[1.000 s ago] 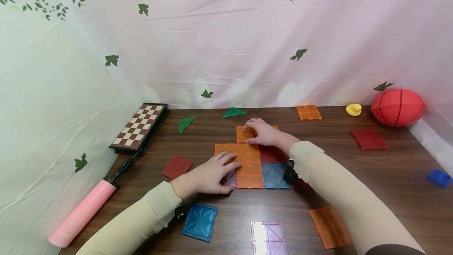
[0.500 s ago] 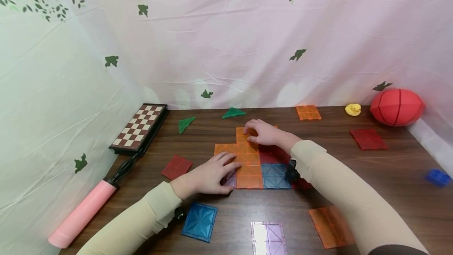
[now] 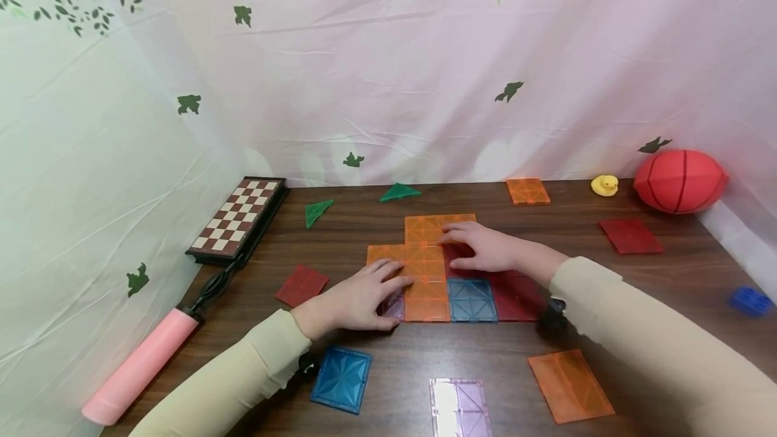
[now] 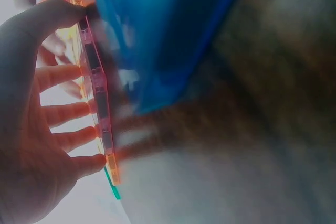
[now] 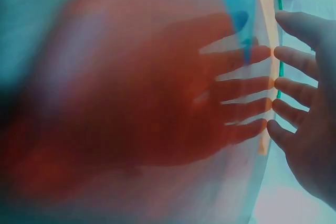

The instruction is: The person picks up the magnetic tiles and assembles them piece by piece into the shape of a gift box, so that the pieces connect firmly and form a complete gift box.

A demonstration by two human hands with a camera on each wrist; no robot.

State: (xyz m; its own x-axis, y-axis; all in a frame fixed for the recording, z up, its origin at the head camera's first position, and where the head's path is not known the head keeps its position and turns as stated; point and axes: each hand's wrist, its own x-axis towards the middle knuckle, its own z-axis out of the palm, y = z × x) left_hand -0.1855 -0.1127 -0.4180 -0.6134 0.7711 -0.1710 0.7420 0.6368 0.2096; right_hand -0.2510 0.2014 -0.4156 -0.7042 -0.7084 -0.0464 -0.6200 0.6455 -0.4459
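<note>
In the head view, flat magnetic tiles lie side by side mid-table: several orange tiles (image 3: pixel 426 261), a blue square tile (image 3: pixel 472 300), red tiles (image 3: pixel 516 297) and a purple tile (image 3: pixel 394 309). My left hand (image 3: pixel 358 300) rests spread on the left of this patchwork, over orange and purple, partly hiding them. My right hand (image 3: pixel 485 249) touches the upper right with relaxed fingertips, around the border of orange and red. The right wrist view has the fingertips of that hand (image 5: pixel 307 90) on the tiles' surface. Splayed fingers of the left hand (image 4: pixel 47 124) meet the tile edges in the left wrist view.
Loose tiles surround the patchwork: blue (image 3: pixel 342 378), purple (image 3: pixel 461 410), orange (image 3: pixel 570 386), red (image 3: pixel 302 286) and green triangles (image 3: pixel 399 191). A chessboard (image 3: pixel 239 214) and pink-sleeved pump-like tool (image 3: pixel 142 366) lie left. A duck (image 3: pixel 604 185) and red ball (image 3: pixel 681 181) sit back right.
My right hand has slid right and toward me, off the far orange tiles, uncovering them. The narrow gap between those tiles and the ones below has closed. My left hand stays in place.
</note>
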